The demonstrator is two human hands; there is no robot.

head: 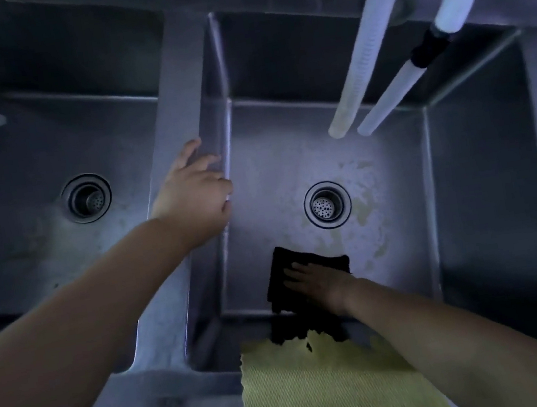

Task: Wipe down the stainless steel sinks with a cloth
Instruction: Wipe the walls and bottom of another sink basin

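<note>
Two deep stainless steel sink basins lie side by side below me. In the right basin [288,159], a dark cloth [281,277] lies flat on the floor near the front wall. My right hand [316,283] presses on it with straight fingers, below the round drain [327,205]. The basin floor around that drain shows pale yellowish stains. My left hand [198,189] rests flat on the steel divider [180,88] between the basins, fingers spread and relaxed. The left basin [18,204] has its own drain [87,198].
A yellow textured cloth [321,389] hangs over the front rim of the right basin. Two white ribbed hoses [366,51] hang down over the right basin from the upper right. A third basin wall [483,173] shows at the right.
</note>
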